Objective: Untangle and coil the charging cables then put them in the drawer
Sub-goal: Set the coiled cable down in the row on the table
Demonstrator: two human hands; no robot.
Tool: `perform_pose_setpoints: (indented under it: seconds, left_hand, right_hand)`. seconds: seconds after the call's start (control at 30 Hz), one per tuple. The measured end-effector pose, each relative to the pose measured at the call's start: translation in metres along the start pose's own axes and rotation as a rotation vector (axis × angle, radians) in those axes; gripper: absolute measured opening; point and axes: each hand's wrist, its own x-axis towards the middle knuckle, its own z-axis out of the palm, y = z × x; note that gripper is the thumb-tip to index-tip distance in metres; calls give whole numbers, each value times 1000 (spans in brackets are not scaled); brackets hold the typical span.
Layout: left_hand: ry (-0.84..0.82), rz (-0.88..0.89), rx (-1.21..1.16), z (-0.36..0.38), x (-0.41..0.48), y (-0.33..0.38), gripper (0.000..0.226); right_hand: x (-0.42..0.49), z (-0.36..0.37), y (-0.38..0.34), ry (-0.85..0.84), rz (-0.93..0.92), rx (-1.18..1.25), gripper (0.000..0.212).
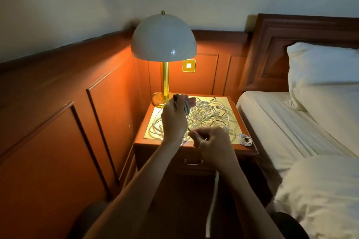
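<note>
Head view: left hand (174,120) grips dark cable (186,108); right hand (212,142) pinches it.

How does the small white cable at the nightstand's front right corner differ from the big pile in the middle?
The coiled cable is a small, neat bundle; the cable pile is a wide, loose tangle. The coiled cable looks mostly white; the cable pile mixes white and dark strands. Both lie on the nightstand.
</note>
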Motion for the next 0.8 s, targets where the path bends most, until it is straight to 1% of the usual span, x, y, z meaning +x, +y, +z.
perform_pose_setpoints:
  seconds: [0.03, 0.07, 0.1, 0.13, 0.2, 0.23, 0.3, 0.33, 0.4, 0.47, 0.53, 0.57, 0.6, 0.67, 0.73, 0.77, 0.8]
  left_hand:
    - [-2, 112, 229, -3, 2, -6, 28]
    - [-58, 170, 368, -8, 4, -11, 29]
    - [-177, 186, 444, -13, 7, -16, 30]
    - [-336, 188, 467, -19, 6, -21, 30]
    - [-652, 153, 381, -28, 0, -24, 31]
    - [-780, 79, 273, -33, -4, -21, 33]
    - [-964, -135, -34, -43, -5, -10, 35]
    - [-1003, -217, -180, -47, -4, -3, 34]
    - [-973, -316, -400, -52, -3, 7, 31]
    - [-907, -374, -556, -53, -7, 14, 32]
    - [-843, -434, -636, -50, -11, 18, 37]
    - [-807, -456, -630, -50, -12, 20, 38]
    - [-774, -466, -598, -51, -12, 21, 38]
    - [-753, -428, -442, -55, -10, 25, 38]
    - [-798, -382, -225, -61, -7, 27, 38]
    - [-825, -384, -156, -63, -7, 27, 36]
    - [-845, -401, -149, -65, -8, 27, 35]
  right_hand:
    - [2, -7, -1, -25, -44, -112, 17]
    - [6, -16, -2, -46, -85, -203, 14]
    - [12, -27, -4, -53, -128, -280, 13]
    - [19, -38, -5, -57, -178, -344, 13]
    - [37, -63, -5, -109, -299, -402, 12]
    - [46, -72, -4, -162, -361, -376, 11]
    - [57, -80, 0, -250, -424, -190, 11]
    - [60, -77, 2, -262, -420, -57, 11]
    - [58, -63, 4, -211, -414, 175, 11]
    - [51, -45, 3, -125, -374, 356, 13]
    - [46, -31, 2, -69, -290, 492, 21]
    - [46, -27, 3, -60, -276, 515, 23]
    - [47, -24, 5, -64, -292, 500, 24]
    - [48, -21, 7, -64, -340, 424, 23]
    - [47, -26, 5, -23, -410, 306, 14]
    - [47, -30, 2, 7, -474, 211, 11]
    - [46, -34, -1, 23, -549, 115, 12]
